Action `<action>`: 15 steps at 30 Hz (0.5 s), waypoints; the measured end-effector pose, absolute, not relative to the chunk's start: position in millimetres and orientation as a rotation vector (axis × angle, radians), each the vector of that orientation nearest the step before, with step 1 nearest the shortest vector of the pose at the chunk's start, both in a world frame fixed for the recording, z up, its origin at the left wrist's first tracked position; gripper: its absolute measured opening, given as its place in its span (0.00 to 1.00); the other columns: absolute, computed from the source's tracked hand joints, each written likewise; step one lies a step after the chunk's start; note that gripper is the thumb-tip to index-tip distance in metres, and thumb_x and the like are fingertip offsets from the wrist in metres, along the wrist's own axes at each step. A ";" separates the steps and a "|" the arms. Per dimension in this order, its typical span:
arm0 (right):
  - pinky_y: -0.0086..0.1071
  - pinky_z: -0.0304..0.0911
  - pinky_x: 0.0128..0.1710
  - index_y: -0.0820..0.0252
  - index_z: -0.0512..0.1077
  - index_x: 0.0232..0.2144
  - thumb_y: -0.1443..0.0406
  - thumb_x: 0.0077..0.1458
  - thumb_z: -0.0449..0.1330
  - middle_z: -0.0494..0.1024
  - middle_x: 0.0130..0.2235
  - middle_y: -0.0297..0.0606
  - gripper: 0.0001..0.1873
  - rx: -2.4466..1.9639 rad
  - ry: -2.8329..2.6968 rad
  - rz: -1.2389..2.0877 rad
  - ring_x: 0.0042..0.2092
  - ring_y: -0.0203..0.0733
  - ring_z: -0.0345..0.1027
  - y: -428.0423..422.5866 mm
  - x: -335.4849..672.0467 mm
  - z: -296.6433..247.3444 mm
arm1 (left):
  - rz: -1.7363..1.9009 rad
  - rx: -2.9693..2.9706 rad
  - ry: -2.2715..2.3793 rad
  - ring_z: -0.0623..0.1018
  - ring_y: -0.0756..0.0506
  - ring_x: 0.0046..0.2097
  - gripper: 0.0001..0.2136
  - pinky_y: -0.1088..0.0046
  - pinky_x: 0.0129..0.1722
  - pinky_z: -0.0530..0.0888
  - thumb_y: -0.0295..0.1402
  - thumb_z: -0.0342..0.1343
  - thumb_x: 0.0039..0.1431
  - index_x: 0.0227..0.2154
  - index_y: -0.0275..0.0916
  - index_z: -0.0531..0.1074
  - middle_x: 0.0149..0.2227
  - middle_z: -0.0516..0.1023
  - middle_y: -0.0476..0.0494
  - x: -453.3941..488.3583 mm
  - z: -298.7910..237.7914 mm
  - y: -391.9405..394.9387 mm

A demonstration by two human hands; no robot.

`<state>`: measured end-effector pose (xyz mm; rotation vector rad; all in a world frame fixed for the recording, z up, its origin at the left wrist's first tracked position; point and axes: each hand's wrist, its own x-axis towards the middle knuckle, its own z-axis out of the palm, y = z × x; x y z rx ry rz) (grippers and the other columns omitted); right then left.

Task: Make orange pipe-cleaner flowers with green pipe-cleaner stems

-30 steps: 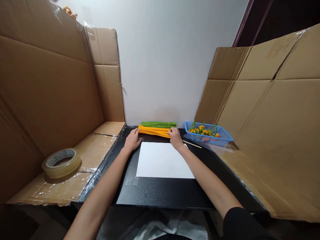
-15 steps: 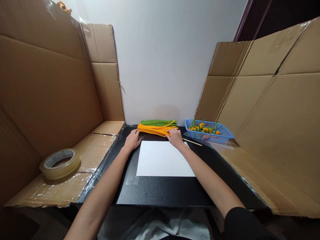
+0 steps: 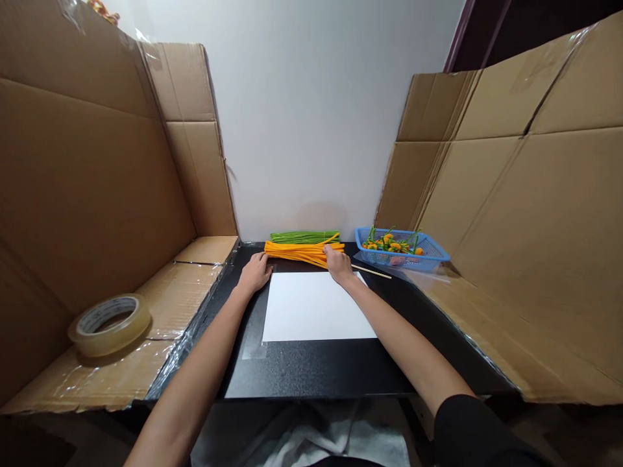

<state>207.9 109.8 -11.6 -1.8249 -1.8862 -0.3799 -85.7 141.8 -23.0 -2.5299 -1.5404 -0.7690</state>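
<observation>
Hiding part of orange bundle point(image 3: 294, 250): right hand point(image 3: 339, 264); forearm point(image 3: 399, 334) partly masks paper point(image 3: 311, 308).

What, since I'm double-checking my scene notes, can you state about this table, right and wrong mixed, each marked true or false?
1. The left hand and the right hand are both at the orange bundle. True.
2. The green bundle lies beyond the orange bundle. True.
3. The blue basket stands to the right of the white paper. True.
4. The orange bundle lies on the white paper. False: it lies past the white paper's far edge.
5. The blue basket holds nothing. False: it holds orange and green pieces.
</observation>
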 end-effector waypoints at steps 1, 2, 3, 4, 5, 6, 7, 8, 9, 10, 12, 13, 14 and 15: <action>0.34 0.43 0.30 0.58 0.70 0.45 0.63 0.71 0.43 0.81 0.37 0.41 0.16 -1.831 -1.872 -0.373 0.33 0.44 0.71 109.6 208.0 -11.8 | -0.769 -2.532 -1.544 0.67 0.36 0.63 0.17 0.57 0.60 0.71 0.33 0.51 0.64 0.54 0.36 0.68 0.60 0.70 0.33 -86.2 -22.8 141.8; 0.34 0.43 0.30 0.58 0.70 0.45 0.62 0.71 0.43 0.82 0.38 0.41 0.16 -1.827 -1.856 -0.376 0.33 0.43 0.72 109.3 208.1 -12.0 | -0.771 -2.532 -1.547 0.67 0.36 0.63 0.17 0.57 0.59 0.71 0.33 0.51 0.64 0.55 0.36 0.68 0.60 0.70 0.33 -86.7 -22.5 141.9; 0.34 0.44 0.30 0.58 0.71 0.45 0.62 0.71 0.43 0.82 0.40 0.41 0.17 -1.810 -1.843 -0.391 0.34 0.43 0.72 109.0 208.3 -12.1 | -0.778 -2.532 -1.541 0.67 0.36 0.63 0.18 0.57 0.59 0.71 0.33 0.52 0.64 0.55 0.36 0.68 0.60 0.70 0.33 -87.2 -22.1 141.8; 0.33 0.45 0.30 0.58 0.71 0.46 0.62 0.71 0.43 0.82 0.42 0.41 0.16 -1.781 -1.834 -0.413 0.35 0.43 0.73 108.6 208.4 -12.1 | -0.787 -2.535 -1.519 0.67 0.36 0.63 0.19 0.57 0.60 0.71 0.33 0.52 0.64 0.56 0.36 0.68 0.60 0.70 0.32 -87.2 -21.4 141.5; 0.33 0.47 0.31 0.59 0.71 0.46 0.62 0.71 0.44 0.81 0.43 0.42 0.17 -1.743 -1.838 -0.438 0.37 0.43 0.73 108.0 208.3 -11.9 | -0.795 -2.551 -1.473 0.67 0.36 0.63 0.19 0.57 0.61 0.69 0.34 0.52 0.64 0.57 0.35 0.68 0.60 0.70 0.32 -86.6 -20.6 140.9; 0.32 0.49 0.33 0.59 0.71 0.46 0.63 0.71 0.44 0.81 0.44 0.42 0.17 -1.699 -1.857 -0.461 0.39 0.43 0.73 107.3 207.8 -11.3 | -0.796 -2.585 -1.401 0.66 0.36 0.64 0.20 0.57 0.62 0.68 0.36 0.52 0.64 0.58 0.35 0.68 0.60 0.70 0.33 -84.9 -19.7 140.0; 0.31 0.50 0.35 0.60 0.72 0.46 0.63 0.71 0.44 0.81 0.44 0.43 0.17 -1.656 -1.890 -0.478 0.41 0.43 0.74 106.4 206.4 -10.5 | -0.786 -2.636 -1.310 0.66 0.37 0.64 0.21 0.57 0.64 0.66 0.38 0.52 0.65 0.58 0.36 0.68 0.61 0.70 0.33 -82.1 -18.7 138.8; 0.31 0.52 0.36 0.61 0.72 0.46 0.63 0.71 0.43 0.81 0.44 0.44 0.18 -1.627 -1.927 -0.485 0.42 0.44 0.74 105.2 204.0 -9.1 | -0.764 -2.700 -1.212 0.66 0.37 0.64 0.22 0.57 0.65 0.65 0.41 0.51 0.65 0.58 0.37 0.69 0.61 0.70 0.34 -77.9 -17.9 137.3; 0.31 0.52 0.37 0.61 0.72 0.46 0.63 0.71 0.43 0.81 0.43 0.45 0.19 -1.613 -1.961 -0.478 0.42 0.44 0.74 103.7 200.1 -7.3 | -0.733 -2.769 -1.116 0.67 0.38 0.64 0.23 0.57 0.65 0.64 0.44 0.50 0.66 0.59 0.38 0.69 0.61 0.70 0.36 -72.5 -17.3 135.6; 0.31 0.53 0.37 0.62 0.73 0.46 0.63 0.71 0.42 0.82 0.41 0.45 0.20 -1.616 -1.987 -0.458 0.42 0.44 0.74 101.8 194.6 -4.9 | -0.701 -2.831 -1.053 0.67 0.38 0.64 0.24 0.57 0.65 0.64 0.46 0.49 0.66 0.59 0.39 0.70 0.61 0.70 0.36 -66.2 -17.0 134.0; 0.30 0.54 0.35 0.61 0.72 0.48 0.62 0.71 0.41 0.82 0.40 0.45 0.21 -1.654 -1.990 -0.384 0.40 0.44 0.75 96.6 178.7 1.2 | -0.682 -2.904 -1.038 0.66 0.38 0.66 0.26 0.56 0.66 0.62 0.48 0.47 0.67 0.61 0.39 0.69 0.64 0.67 0.36 -52.6 -17.2 132.1; 0.30 0.54 0.35 0.61 0.72 0.49 0.63 0.71 0.41 0.82 0.41 0.44 0.21 -1.659 -1.993 -0.348 0.40 0.44 0.75 93.1 168.7 4.8 | -0.688 -2.911 -1.048 0.64 0.37 0.67 0.27 0.56 0.67 0.60 0.48 0.47 0.67 0.62 0.38 0.67 0.66 0.65 0.35 -46.3 -17.7 132.1; 0.30 0.55 0.34 0.60 0.72 0.50 0.62 0.71 0.41 0.82 0.41 0.44 0.20 -1.655 -2.008 -0.318 0.40 0.44 0.75 89.2 157.8 8.8 | -0.710 -2.901 -1.060 0.62 0.37 0.68 0.28 0.56 0.68 0.58 0.48 0.48 0.66 0.62 0.36 0.66 0.66 0.64 0.34 -40.9 -18.2 132.9; 0.30 0.55 0.35 0.60 0.72 0.50 0.62 0.71 0.42 0.82 0.41 0.44 0.20 -1.637 -2.040 -0.294 0.40 0.44 0.76 84.8 146.6 12.9 | -0.744 -2.890 -1.070 0.61 0.37 0.68 0.28 0.55 0.69 0.56 0.47 0.49 0.65 0.62 0.35 0.66 0.66 0.64 0.33 -36.6 -18.9 134.6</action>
